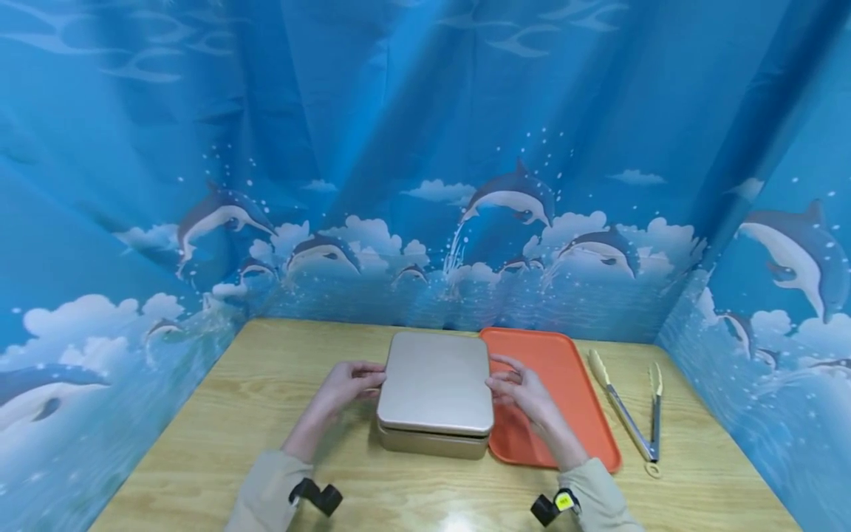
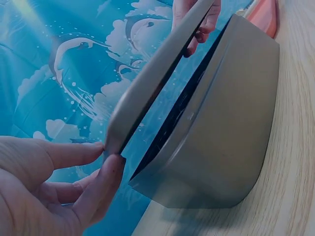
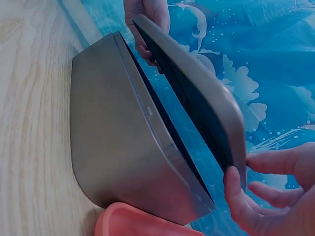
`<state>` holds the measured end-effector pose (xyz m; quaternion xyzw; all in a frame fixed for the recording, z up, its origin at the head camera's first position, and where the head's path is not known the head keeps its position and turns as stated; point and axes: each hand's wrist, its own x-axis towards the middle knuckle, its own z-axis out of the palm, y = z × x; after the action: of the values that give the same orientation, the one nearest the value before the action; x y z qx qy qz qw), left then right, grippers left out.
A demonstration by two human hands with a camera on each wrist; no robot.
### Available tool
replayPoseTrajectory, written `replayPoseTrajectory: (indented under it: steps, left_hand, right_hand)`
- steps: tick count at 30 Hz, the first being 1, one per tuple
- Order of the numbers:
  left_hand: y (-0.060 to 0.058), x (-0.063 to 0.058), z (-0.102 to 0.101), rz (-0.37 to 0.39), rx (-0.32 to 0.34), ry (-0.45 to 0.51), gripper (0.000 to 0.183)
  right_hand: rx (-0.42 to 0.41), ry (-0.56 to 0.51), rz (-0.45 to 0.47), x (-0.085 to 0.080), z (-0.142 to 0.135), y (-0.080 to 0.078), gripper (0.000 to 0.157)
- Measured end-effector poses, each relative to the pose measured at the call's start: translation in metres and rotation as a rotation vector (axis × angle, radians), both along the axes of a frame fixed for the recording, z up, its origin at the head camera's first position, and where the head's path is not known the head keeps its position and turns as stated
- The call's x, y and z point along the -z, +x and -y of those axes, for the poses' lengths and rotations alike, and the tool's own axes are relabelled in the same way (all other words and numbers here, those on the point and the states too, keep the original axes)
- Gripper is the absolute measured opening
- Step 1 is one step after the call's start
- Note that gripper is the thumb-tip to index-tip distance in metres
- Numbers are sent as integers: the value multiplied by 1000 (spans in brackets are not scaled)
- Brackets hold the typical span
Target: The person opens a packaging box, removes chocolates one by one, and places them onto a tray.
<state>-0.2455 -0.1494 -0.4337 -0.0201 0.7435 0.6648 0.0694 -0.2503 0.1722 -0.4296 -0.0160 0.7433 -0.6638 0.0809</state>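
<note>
A silver metal lid (image 1: pixel 437 380) is raised off its tin box (image 1: pixel 432 442), with a gap showing between them in both wrist views. My left hand (image 1: pixel 351 383) pinches the lid's left edge between thumb and fingers. On the opposite edge, my right hand (image 1: pixel 518 388) grips the lid the same way. In the left wrist view the tin's plain wall (image 2: pixel 231 123) stands on the wooden table. The right wrist view shows the dark underside of the lid (image 3: pixel 197 93) tilted over the tin. What lies inside the tin is hidden.
An orange-red tray (image 1: pixel 565 399) lies right beside the tin, under my right forearm. Farther right, metal tongs (image 1: pixel 638 428) with pale tips rest spread on the wooden table (image 1: pixel 292 355). A blue dolphin-print curtain (image 1: pixel 399 185) hangs behind and along the sides.
</note>
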Motion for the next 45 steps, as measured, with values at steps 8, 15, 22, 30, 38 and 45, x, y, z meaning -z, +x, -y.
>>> replayPoseTrajectory:
  steps: [8,15,22,30,38,45]
  left_hand:
    - [2,-6,4,-41,59,19,44]
    - [0,-8,6,-169,72,26,45]
    - [-2,-12,3,-289,23,-6,44]
    - [-2,-13,-3,-419,-64,-30,41]
    - [1,-13,-4,-537,-108,-153,40]
    - [2,-13,-1,-615,-130,-222,35]
  right_hand:
    - [18,96,-81,-4,-3,3,46]
    - [23,104,-125,-10,-3,3,40]
    - [27,94,-200,-14,0,7,56]
    - [94,65,-337,-12,4,8,56]
    - [177,204,-622,-8,5,8,44]
    - [225,318,-657,-9,5,7,45]
